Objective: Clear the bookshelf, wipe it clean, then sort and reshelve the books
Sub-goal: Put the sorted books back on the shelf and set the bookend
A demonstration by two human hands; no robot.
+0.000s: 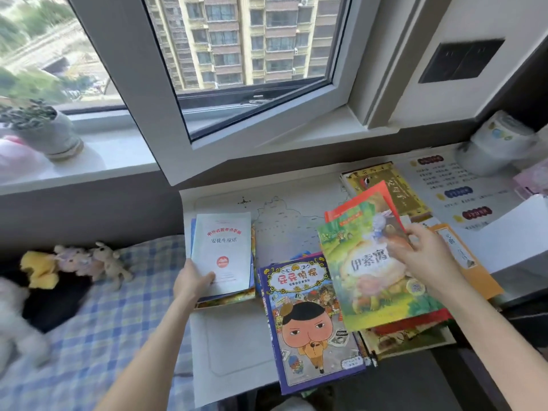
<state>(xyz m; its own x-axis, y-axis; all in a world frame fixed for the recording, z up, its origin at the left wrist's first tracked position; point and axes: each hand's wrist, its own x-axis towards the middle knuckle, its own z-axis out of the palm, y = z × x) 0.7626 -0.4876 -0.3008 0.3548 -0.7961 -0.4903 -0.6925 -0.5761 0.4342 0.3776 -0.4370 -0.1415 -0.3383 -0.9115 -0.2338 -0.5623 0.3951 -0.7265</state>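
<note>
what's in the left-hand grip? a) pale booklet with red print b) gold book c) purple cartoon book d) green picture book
a: the left-hand grip pinches the lower left corner of the pale booklet, thumb on its cover, on top of the left stack.

My left hand (192,281) grips the pale blue booklet (225,250) at its lower left corner, thumb on the cover, with the booklet lying on top of a small stack of books (237,296) at the left of the map-printed desk mat (284,215). My right hand (421,256) pinches the right edge of the green picture book (370,280), which sits tilted over a loose pile containing a gold-covered book (388,185) and an orange book (471,262). The purple-bordered cartoon book (308,321) lies flat between both stacks, its upper right corner under the green picture book.
</note>
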